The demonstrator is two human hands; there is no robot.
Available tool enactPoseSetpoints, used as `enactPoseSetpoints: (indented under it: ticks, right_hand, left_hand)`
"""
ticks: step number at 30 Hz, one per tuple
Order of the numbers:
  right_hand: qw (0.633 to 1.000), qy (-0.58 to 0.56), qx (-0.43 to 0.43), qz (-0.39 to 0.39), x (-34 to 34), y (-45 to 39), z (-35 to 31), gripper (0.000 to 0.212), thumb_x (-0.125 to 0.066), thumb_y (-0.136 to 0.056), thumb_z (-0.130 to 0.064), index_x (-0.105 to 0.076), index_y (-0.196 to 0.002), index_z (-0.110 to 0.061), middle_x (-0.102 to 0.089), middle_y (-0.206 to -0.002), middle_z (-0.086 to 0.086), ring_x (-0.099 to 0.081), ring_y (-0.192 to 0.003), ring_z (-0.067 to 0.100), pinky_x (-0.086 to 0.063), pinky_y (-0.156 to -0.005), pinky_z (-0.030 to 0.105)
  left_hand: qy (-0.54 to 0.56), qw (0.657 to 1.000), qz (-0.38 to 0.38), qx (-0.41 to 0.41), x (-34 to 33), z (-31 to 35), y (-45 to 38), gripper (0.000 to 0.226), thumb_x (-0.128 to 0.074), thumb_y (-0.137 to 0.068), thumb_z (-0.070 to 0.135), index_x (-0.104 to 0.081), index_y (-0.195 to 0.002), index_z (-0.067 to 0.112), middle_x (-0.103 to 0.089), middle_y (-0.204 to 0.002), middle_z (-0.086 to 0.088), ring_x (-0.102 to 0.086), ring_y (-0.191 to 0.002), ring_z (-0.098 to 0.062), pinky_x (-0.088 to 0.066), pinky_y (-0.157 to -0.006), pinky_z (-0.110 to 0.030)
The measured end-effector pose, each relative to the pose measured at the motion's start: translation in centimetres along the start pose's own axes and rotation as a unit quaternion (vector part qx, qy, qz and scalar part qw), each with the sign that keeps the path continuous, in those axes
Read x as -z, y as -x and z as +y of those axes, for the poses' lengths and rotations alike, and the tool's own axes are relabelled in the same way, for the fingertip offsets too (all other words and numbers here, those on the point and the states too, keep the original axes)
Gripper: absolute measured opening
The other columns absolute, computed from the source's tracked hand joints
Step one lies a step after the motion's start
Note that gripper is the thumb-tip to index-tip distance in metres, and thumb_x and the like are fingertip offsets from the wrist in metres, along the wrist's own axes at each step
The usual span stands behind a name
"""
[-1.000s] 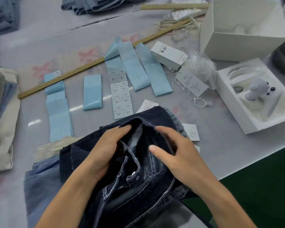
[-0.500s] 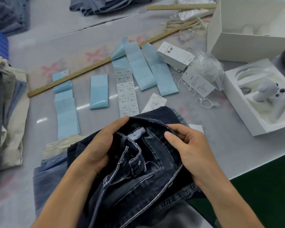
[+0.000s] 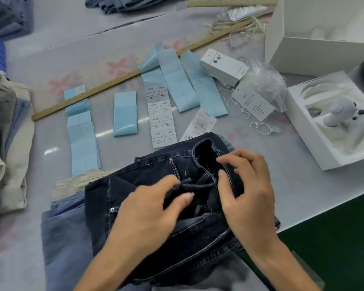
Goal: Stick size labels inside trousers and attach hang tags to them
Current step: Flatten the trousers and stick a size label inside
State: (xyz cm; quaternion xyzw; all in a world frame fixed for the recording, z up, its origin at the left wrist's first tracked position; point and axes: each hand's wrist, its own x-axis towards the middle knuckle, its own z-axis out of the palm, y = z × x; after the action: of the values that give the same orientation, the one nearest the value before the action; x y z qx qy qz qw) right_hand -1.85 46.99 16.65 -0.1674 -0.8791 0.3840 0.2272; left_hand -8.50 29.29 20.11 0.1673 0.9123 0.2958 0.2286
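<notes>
A pair of dark blue jeans (image 3: 147,177) lies on top of a pile of trousers at the table's near edge, waistband pointing away from me. My left hand (image 3: 153,208) is blurred and pinches a dark fold of fabric near the fly between thumb and fingers. My right hand (image 3: 248,192) grips the right side of the open waistband, with the thumb inside the fold. A sheet of white size labels (image 3: 160,118) lies just beyond the jeans. To its right are a stack of hang tags (image 3: 223,67), a single hang tag (image 3: 253,103) with string, and another tag (image 3: 200,124) partly under the jeans.
Light blue backing strips (image 3: 125,114) lie around a long wooden ruler (image 3: 118,80). At the right stand an open white box (image 3: 315,49) and a white tray (image 3: 303,131) with a white tool (image 3: 338,114). A clear bag (image 3: 265,80) sits between them. Folded trousers (image 3: 6,131) are stacked at left.
The waistband that both hands held wide open now lies flatter. My left hand has slid down to the fly area, and my right hand has shifted along the waistband's right side.
</notes>
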Motion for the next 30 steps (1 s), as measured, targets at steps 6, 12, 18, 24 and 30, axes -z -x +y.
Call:
enactPoseSetpoints:
  ticks: [6,12,18,24,30]
  right_hand:
    - [0.937,0.04,0.221,-0.267,2.7,2.1,0.9,0.021,-0.062,-0.101,-0.041,-0.074,-0.113,-0.028,-0.067,-0.106,-0.02,-0.063,-0.101,0.002,-0.042,-0.102,0.047]
    - [0.882,0.094,0.222,-0.405,4.7,1.9,1.3,0.046,-0.055,-0.094,-0.066,-0.068,-0.129,-0.038,-0.062,-0.121,-0.028,-0.055,-0.113,-0.003,-0.038,-0.096,0.032]
    - [0.903,0.126,0.202,-0.357,4.3,0.8,0.2,0.042,-0.047,-0.098,-0.064,-0.075,-0.11,-0.036,-0.066,-0.097,-0.023,-0.06,-0.09,0.003,-0.035,-0.085,0.034]
    - [0.933,0.133,0.241,-0.23,0.8,0.3,-3.2,0.022,-0.056,-0.102,-0.032,-0.073,-0.107,-0.019,-0.064,-0.077,-0.009,-0.058,-0.063,0.015,-0.047,-0.065,0.038]
    - [0.938,0.006,0.211,-0.276,-1.8,1.7,-7.1,0.021,-0.062,-0.1,-0.029,-0.069,-0.084,-0.018,-0.06,-0.072,-0.008,-0.055,-0.064,0.012,-0.05,-0.059,0.032]
  left_hand:
    - [0.262,0.96,0.057,0.085,1.2,-3.5,-2.3,0.02,-0.08,-0.082,0.044,-0.075,-0.088,0.027,-0.077,-0.085,0.005,-0.073,-0.088,-0.016,-0.055,-0.091,-0.043]
    - [0.375,0.92,0.027,0.115,1.1,-4.9,-2.6,0.026,-0.081,-0.075,0.041,-0.079,-0.092,0.023,-0.08,-0.094,-0.003,-0.076,-0.09,-0.022,-0.057,-0.092,-0.044]
    - [0.339,0.937,-0.067,0.046,3.1,-6.4,-2.5,0.028,-0.083,-0.076,0.044,-0.069,-0.098,0.034,-0.078,-0.1,-0.006,-0.074,-0.093,-0.018,-0.057,-0.083,-0.024]
    - [0.188,0.975,-0.117,0.031,6.1,-9.5,0.8,0.037,-0.078,-0.073,0.057,-0.075,-0.095,0.029,-0.074,-0.092,-0.004,-0.071,-0.085,-0.025,-0.055,-0.081,-0.047]
    - [0.342,0.939,-0.006,0.026,4.3,-8.5,2.1,0.033,-0.069,-0.089,0.05,-0.073,-0.081,0.018,-0.068,-0.076,0.0,-0.059,-0.073,-0.009,-0.049,-0.069,-0.022]
